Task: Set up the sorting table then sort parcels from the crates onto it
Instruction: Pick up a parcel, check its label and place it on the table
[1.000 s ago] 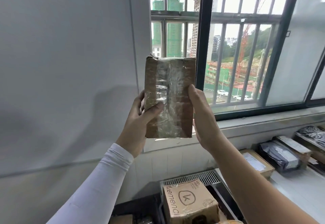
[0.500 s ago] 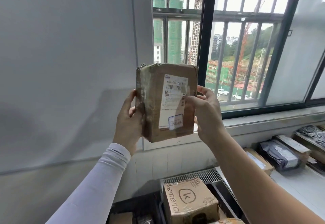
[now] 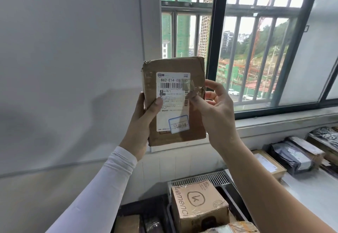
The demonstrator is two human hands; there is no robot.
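A flat brown cardboard parcel (image 3: 175,103) is held upright in front of the window, its white shipping label with barcode facing me. My left hand (image 3: 140,123) grips its left edge, thumb across the front. My right hand (image 3: 214,108) holds the right edge, thumb on the label side and fingers behind. Below, a crate (image 3: 225,192) holds a brown box printed "Lemena" (image 3: 199,205). To the right, the white sorting table (image 3: 314,192) carries several parcels, among them a brown box (image 3: 268,165) and a grey bag (image 3: 290,156).
A grey wall fills the left. A barred window with a dark frame (image 3: 215,31) stands straight ahead, with a sill (image 3: 274,123) beneath it. More dark parcels lie at the lower left of the crate (image 3: 151,223).
The parcel has been turned over from its taped back to its label side and lowered slightly. Both hands shifted their hold on its edges.
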